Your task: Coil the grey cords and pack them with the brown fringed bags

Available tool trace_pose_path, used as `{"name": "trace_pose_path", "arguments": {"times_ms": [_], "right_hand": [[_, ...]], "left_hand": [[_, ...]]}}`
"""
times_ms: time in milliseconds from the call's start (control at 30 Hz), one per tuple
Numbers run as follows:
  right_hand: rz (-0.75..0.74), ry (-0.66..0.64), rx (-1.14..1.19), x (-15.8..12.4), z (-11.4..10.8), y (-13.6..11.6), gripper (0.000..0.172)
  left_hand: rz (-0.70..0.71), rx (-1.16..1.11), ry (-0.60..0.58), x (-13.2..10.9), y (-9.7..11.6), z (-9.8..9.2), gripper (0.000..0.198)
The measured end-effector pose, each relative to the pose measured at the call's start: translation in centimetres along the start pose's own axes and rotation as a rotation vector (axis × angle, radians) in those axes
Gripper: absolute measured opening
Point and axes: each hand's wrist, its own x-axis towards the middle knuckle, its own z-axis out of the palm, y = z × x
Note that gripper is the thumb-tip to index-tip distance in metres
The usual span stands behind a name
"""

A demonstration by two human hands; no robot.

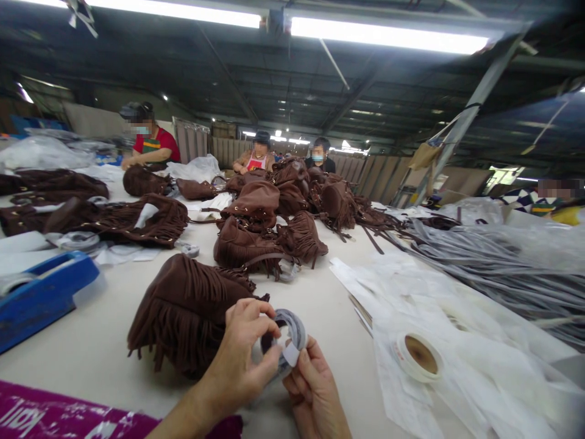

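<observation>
A coiled strap [292,323] in greyish wrapping is held upright in front of me, with a small white paper piece [291,353] across its lower right side. My left hand [249,347] grips the coil from the left, fingers and thumb curled at its opening. On the other side, my right hand [313,384] pinches the coil's lower right edge by the white piece. Just behind my left hand lies a dark brown fringed bag [183,308] on the pale table [338,299].
A blue tape dispenser [46,299] and purple printed plastic [68,414] are at left. White sheets [388,396] bear a tape roll [418,356] at right, beside wrapped grey straps [484,262]. More brown bags [251,204] are heaped ahead; several people work around the table.
</observation>
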Motion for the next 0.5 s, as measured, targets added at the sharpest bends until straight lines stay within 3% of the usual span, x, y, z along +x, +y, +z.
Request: {"name": "trace_pose_path", "arguments": {"times_ms": [233,500], "right_hand": [[-0.019,0.022,-0.019,0.0,0.2,0.0,0.036],[-0.077,0.222,0.0,0.2,1.1,0.3,0.045]], "left_hand": [[0.037,0.018,0.063,0.4,0.3,1.5,0.015],[0.087,0.201,0.085,-0.9,1.1,2.4,0.02]]}}
